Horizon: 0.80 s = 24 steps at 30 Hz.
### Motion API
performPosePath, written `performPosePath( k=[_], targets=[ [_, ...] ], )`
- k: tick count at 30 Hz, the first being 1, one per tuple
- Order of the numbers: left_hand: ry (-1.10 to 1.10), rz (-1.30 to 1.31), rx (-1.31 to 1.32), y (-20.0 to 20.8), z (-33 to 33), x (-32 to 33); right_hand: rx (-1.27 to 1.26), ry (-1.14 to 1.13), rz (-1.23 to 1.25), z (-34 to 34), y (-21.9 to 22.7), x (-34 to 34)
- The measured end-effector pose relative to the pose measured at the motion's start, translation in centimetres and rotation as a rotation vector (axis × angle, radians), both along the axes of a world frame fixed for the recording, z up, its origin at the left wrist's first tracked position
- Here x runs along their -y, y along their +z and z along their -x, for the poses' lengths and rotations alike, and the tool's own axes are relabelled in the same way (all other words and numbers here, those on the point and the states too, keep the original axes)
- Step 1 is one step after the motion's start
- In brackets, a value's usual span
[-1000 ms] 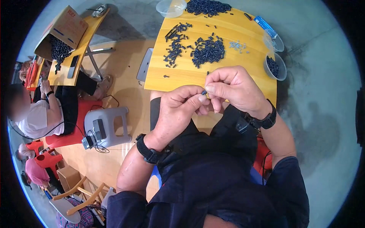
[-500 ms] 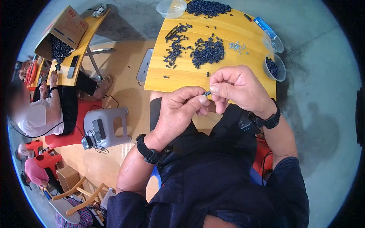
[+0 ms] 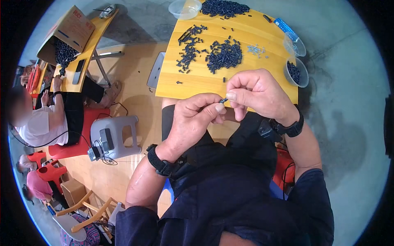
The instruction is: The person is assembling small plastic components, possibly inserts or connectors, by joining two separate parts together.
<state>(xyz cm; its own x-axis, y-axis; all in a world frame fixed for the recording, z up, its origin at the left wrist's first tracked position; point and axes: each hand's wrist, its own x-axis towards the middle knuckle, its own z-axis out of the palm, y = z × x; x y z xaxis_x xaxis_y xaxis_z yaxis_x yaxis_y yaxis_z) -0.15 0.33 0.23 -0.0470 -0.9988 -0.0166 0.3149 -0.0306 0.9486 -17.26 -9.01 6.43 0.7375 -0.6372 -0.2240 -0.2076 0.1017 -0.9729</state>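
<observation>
Loose dark pieces (image 3: 188,52) lie along the left edge of the table (image 3: 170,76). Left hand (image 3: 193,114) slants up and right to the near edge, thumb and bent forefinger pinching a small dark part (image 3: 223,101) at that edge's middle. Right hand (image 3: 259,97) angles inward, palm down, thumb and forefinger gripping the part's other end. A clear bowl (image 3: 305,76) sits at the right edge.
</observation>
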Motion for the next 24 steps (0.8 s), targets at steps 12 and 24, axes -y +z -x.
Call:
performPosePath(
  k=[12, 24],
  targets=[
    [-0.010, -0.004, 0.023, 0.0, 0.0, 0.1, -0.018, 0.028, -0.015, 0.0, -0.2, 0.3],
    [-0.068, 0.029, 0.219, -0.2, -0.2, 0.2, -0.139, 0.196, -0.066, -0.2, -0.2, 1.7]
  ],
)
